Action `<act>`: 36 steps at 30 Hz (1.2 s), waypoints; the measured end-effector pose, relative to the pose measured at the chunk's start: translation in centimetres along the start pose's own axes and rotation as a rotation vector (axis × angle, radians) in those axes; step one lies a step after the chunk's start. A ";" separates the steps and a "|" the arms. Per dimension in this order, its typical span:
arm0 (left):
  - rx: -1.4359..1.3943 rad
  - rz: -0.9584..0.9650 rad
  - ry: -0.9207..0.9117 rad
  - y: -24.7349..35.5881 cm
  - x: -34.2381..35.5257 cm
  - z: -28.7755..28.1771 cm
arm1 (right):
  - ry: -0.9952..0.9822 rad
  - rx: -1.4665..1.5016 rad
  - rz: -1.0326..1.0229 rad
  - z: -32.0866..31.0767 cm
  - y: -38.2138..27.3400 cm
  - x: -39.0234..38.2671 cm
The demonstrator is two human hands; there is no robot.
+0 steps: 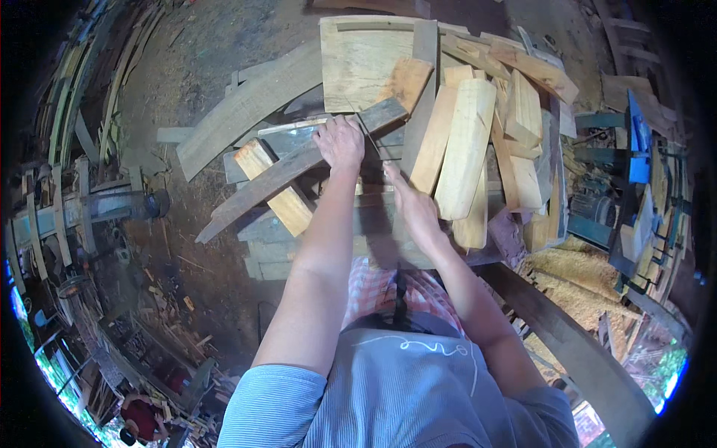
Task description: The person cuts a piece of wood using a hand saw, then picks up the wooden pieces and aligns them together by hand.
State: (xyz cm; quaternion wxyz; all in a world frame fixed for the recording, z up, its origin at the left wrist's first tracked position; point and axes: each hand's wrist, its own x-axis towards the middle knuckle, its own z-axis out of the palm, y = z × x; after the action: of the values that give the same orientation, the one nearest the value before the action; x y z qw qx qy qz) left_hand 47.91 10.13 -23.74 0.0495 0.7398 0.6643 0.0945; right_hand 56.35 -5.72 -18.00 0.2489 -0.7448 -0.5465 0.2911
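Observation:
A long weathered grey board (pixel 272 184) lies slantwise across the bench. My left hand (pixel 340 143) is closed over it, fingers curled across its upper side. Just right of that hand, a thin handsaw (pixel 370 136) crosses the board, its blade seen nearly edge on. My right hand (pixel 412 203) is closed round its near end; the handle is mostly hidden in the grip. Under the board sits a pale wood block (pixel 291 211), showing on both sides of it. An orange-brown piece of wood (pixel 409 81) touches the board's far right end.
Several pale timber blocks (pixel 467 142) are heaped to the right of my hands. A wide pale plank (pixel 358 63) lies at the back. Machinery with a motor (pixel 594 209) stands at right, above sawdust (pixel 582 272). Another person (pixel 142 418) is at the far lower left.

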 end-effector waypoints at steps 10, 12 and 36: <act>0.012 0.146 0.038 1.0 -2.5 1.1 | -0.082 -0.066 0.191 -2.5 -0.1 -2.5; -0.020 0.108 0.038 1.1 -2.2 0.9 | -0.086 -0.117 0.199 -1.3 0.8 -3.3; 0.089 0.045 -0.091 0.0 -2.4 -1.2 | -0.048 -0.041 0.334 0.7 0.2 -5.4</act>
State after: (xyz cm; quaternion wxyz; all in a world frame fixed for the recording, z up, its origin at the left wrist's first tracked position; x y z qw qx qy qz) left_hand 47.43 7.72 -22.75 0.0443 0.7594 0.6483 0.0323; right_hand 54.71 -10.92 -17.78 0.1688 -0.8230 -0.4266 0.3349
